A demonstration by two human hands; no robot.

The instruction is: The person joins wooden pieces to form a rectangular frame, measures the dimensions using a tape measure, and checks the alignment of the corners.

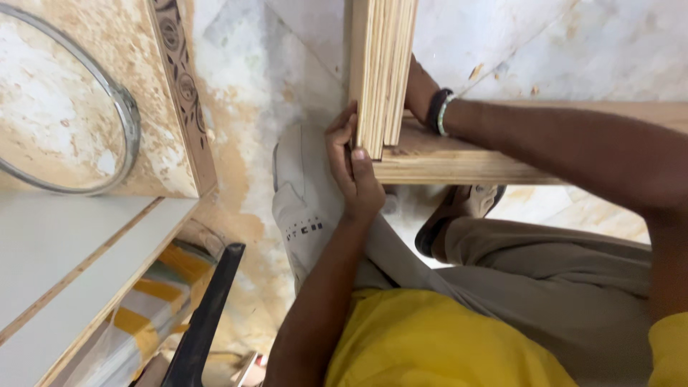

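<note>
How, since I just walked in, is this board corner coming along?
Done: the upright boards already stand against the end of the flat board. In hand: the left hand grips their edge, the right hand steadies behind. Left: no screw or clamp shows, so fixing probably remains.

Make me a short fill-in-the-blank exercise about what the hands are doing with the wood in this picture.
1. The left hand presses against the edge of the upright ____ board.
2. The right hand reaches behind that board and wears a dark ____ at the wrist.
3. The upright board meets a flat board that lies above a ____ shoe.
4. The person's shirt is ____.

Missing words: plywood; band; white; yellow
</note>
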